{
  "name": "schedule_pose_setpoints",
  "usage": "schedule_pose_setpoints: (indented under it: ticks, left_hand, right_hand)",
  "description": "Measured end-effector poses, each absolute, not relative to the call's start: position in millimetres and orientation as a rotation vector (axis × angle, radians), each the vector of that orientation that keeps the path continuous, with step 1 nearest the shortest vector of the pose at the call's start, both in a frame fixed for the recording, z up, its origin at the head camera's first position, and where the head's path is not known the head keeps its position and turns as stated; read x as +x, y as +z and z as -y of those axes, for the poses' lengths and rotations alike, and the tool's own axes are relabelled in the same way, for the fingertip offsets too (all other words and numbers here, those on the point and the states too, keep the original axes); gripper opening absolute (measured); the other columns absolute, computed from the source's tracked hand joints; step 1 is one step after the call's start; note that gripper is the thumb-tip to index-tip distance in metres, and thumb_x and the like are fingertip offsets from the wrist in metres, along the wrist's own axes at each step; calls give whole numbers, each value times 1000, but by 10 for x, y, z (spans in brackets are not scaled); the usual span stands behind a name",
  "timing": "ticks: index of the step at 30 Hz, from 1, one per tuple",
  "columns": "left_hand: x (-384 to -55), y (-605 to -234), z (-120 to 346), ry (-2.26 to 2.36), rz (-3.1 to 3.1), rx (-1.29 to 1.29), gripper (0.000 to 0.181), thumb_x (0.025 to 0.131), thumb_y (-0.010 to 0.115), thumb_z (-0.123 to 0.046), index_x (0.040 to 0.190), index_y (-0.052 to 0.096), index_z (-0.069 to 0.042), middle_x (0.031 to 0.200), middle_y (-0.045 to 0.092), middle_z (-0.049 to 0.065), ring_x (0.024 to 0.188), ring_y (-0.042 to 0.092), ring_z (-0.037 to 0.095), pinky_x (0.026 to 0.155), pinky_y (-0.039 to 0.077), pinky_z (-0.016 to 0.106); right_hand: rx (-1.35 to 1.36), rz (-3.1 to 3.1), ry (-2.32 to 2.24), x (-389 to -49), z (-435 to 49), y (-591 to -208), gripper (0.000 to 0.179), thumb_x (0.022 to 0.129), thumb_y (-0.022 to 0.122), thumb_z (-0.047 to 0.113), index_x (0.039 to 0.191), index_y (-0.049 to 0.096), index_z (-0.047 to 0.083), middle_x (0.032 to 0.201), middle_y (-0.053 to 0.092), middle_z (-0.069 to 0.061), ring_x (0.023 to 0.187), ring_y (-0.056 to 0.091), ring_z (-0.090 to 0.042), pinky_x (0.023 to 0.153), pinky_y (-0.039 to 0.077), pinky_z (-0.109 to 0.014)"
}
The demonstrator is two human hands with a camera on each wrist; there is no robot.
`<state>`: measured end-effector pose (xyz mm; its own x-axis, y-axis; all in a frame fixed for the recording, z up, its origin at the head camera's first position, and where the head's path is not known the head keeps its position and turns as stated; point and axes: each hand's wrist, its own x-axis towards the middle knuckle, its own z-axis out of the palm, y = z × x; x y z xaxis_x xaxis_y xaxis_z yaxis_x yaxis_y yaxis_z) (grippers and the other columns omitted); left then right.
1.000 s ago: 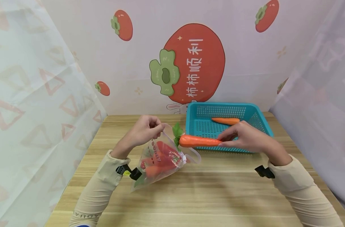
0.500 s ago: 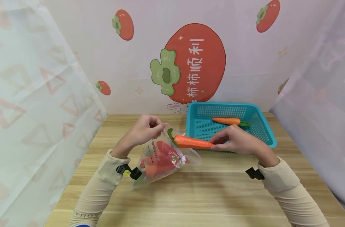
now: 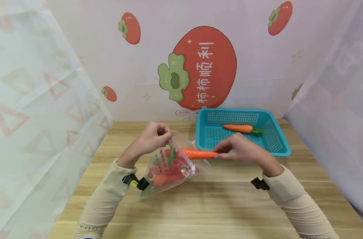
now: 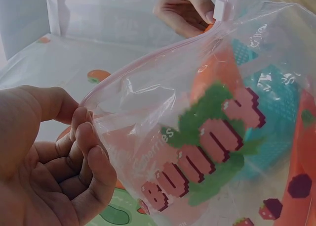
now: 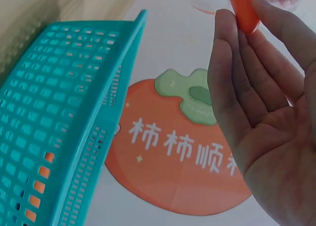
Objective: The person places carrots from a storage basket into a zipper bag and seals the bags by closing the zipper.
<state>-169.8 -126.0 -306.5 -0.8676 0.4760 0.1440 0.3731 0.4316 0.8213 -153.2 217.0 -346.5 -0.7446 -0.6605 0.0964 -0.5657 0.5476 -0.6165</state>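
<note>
My left hand (image 3: 155, 137) pinches the top edge of a clear zip bag (image 3: 166, 184) printed with "BUNNY", between thumb and fingers in the left wrist view. Red and orange vegetables lie inside the bag, seen through the plastic. My right hand (image 3: 236, 149) pinches the thin tip of a carrot (image 3: 199, 154). The carrot's leafy end is within the bag's mouth, its green top (image 4: 212, 107) showing behind the print. In the right wrist view the carrot tip (image 5: 245, 13) sits between thumb and fingers. A white slider (image 4: 223, 11) rides on the bag's zip.
A teal plastic basket (image 3: 281, 134) stands at the back right of the wooden table (image 3: 217, 209), with one more carrot (image 3: 239, 128) in it. Behind it rises a cloth backdrop (image 3: 133, 69) printed with persimmons; side curtains flank the table.
My right hand has moved left and the carrot's leafy end has gone from over the bag's mouth to inside the bag. The left hand has stayed in place, gripping the bag edge.
</note>
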Motion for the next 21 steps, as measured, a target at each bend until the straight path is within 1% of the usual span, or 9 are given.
schedule_pose_setpoints:
  ticks: [4, 7, 12, 15, 21]
  left_hand:
    - [-1693, -3066, 1250, 1421, -2571, 758, 23, 102, 62, -11, 82, 68, 0, 66, 58, 1, 57, 51, 11, 51, 46, 23]
    - [-1693, -3064, 1237, 1417, -2574, 751, 23, 102, 62, -12, 82, 68, 0, 66, 59, 1, 57, 51, 11, 51, 46, 23]
    - [-1690, -3058, 1216, 1414, -2577, 752, 23, 102, 62, -11, 82, 68, 0, 65, 58, 1, 56, 52, 12, 51, 46, 23]
    - [-1683, -3057, 1206, 1411, -2578, 759, 24, 102, 62, -11, 81, 68, -2, 64, 57, 1, 56, 52, 12, 51, 46, 24]
    - [-1670, -3061, 1187, 1400, -2577, 766, 25, 103, 62, -11, 80, 68, -2, 65, 58, 1, 57, 53, 13, 50, 46, 24]
  right_hand:
    - [-1025, -2646, -976, -1497, -2097, -3480, 13, 95, 80, 22, 105, 83, 15, 94, 81, 0, 78, 76, -11, 72, 62, -22]
    - [-1001, -2665, -980, -1467, -2053, -3493, 13, 94, 81, 18, 104, 83, 11, 93, 81, -2, 76, 75, -10, 71, 62, -21]
    - [-987, -2688, -972, -1446, -1993, -3537, 11, 93, 82, 15, 103, 83, 10, 90, 80, 0, 74, 72, -5, 71, 62, -21]
    - [-1004, -2694, -978, -1449, -1963, -3575, 11, 92, 83, 17, 101, 83, 11, 88, 79, 3, 72, 70, -2, 70, 62, -20]
    - [-1024, -2727, -990, -1457, -1901, -3638, 10, 91, 84, 20, 97, 83, 12, 84, 77, 5, 69, 67, 0, 67, 60, -19]
